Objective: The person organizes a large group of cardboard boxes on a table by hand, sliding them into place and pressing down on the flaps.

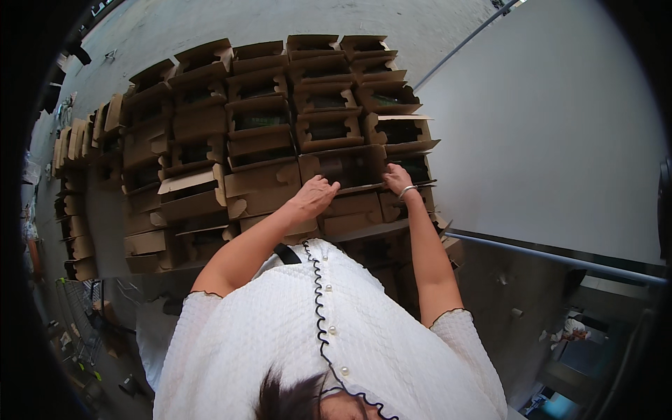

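Both my hands are at one open cardboard box (344,191) near the front right of a stack of boxes. My left hand (316,195) rests at the box's near left corner, its fingers bent over the edge. At the right end, my right hand (398,179) pinches the cardboard there, a bracelet around its wrist. Inside the box lies a dark object (346,167), too dim to name. Just right of it, another open box (412,167) shows dark, greenish contents.
Several rows of open cardboard boxes (260,118) spread ahead and to the left. A large pale panel (535,136) with a metal rail (504,248) stands close on my right. A wire cart (79,315) is at the lower left. Grey floor (336,16) lies beyond the boxes.
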Available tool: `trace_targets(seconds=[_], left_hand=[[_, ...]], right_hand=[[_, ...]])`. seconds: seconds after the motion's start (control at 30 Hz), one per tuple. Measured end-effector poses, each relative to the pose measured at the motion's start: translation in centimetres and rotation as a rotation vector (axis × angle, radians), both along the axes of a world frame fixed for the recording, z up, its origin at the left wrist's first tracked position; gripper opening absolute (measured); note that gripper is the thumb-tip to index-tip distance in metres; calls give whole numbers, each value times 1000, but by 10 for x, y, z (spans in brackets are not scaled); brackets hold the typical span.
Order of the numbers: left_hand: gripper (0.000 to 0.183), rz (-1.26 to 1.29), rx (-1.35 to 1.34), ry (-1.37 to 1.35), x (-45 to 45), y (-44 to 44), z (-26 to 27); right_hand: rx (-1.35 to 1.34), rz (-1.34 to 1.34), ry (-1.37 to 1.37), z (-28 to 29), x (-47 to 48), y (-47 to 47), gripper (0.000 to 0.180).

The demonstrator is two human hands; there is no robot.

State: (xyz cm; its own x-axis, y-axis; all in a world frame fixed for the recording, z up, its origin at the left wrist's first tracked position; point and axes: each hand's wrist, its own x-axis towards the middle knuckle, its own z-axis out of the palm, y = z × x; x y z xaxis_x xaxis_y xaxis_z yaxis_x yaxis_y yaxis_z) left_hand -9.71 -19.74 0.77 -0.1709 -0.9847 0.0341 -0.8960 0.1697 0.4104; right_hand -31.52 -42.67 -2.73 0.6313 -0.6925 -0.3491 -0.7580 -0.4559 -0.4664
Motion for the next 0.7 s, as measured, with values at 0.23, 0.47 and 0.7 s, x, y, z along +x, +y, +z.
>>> trace_targets(seconds=[0.23, 0.47, 0.7], left_hand=[[21, 308, 28, 232, -4, -11, -13], [13, 474, 112, 234, -7, -26, -36], [13, 572, 157, 163, -8, -39, -38]], right_hand=[[58, -131, -180, 13, -1, 16, 36], [-353, 88, -8, 13, 8, 46, 39], [-432, -160, -107, 25, 19, 50, 22]])
